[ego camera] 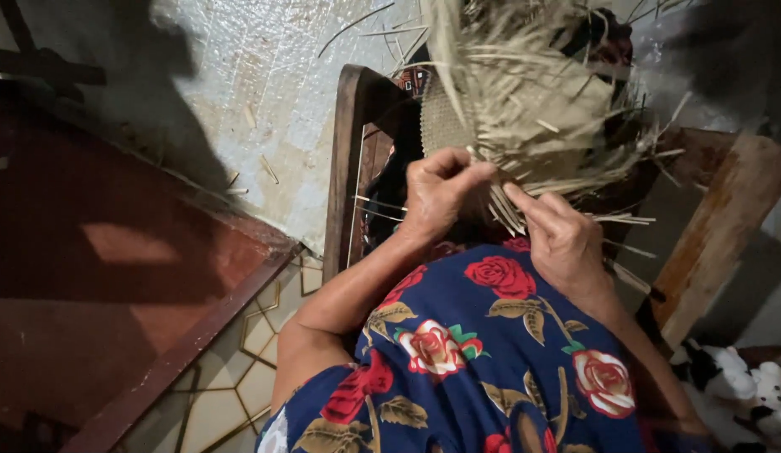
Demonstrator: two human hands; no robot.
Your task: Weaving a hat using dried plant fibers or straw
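Observation:
A half-woven piece of pale straw (525,101) with many loose strips sticking out rests over my lap at the top centre. My left hand (437,193) pinches strips at its lower edge with closed fingers. My right hand (562,239) holds other loose strips just to the right, fingers curled on them. The two hands sit close together, almost touching. I wear a dark blue dress with red roses (483,352).
A dark wooden chair frame (344,159) stands left of the weave. A wooden bench end (718,226) is at right. A dark red wooden panel (114,268) fills the left. Patterned tiles (239,369) show below. A black and white animal (743,390) lies at bottom right.

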